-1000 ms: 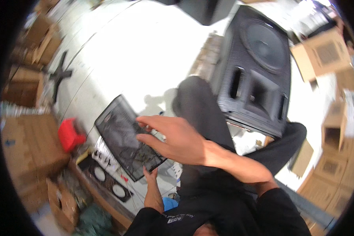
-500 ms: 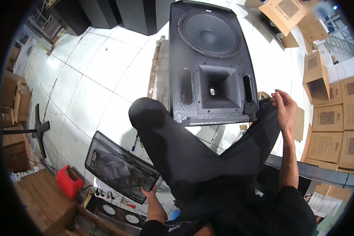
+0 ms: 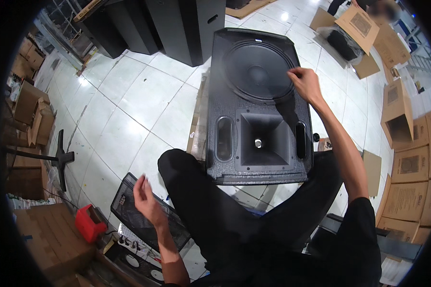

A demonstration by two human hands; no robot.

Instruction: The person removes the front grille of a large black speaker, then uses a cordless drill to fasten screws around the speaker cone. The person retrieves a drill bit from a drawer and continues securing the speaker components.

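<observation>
Left hand (image 3: 149, 206) raised above mesh grille (image 3: 138, 221), fingers loosely extended, pointing away from body, slightly blurred, nothing visible in them; cannot tell whether it touches. Grille low beside left knee (image 3: 179, 165), long axis slanting from far left to near right. Black speaker (image 3: 254, 106) straight ahead, near end between knees, front facing up, long axis running away from person, round cone (image 3: 256, 75) far, horn (image 3: 248, 138) near. Right hand (image 3: 307, 85) at cone's right edge, arm stretched forward, thumb and fingertips pressed together; cannot tell if pinching anything small.

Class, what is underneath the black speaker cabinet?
A brownish block juts out at the left of the speaker cabinet; the cabinet covers the rest, so anything else underneath cannot be seen.
</observation>
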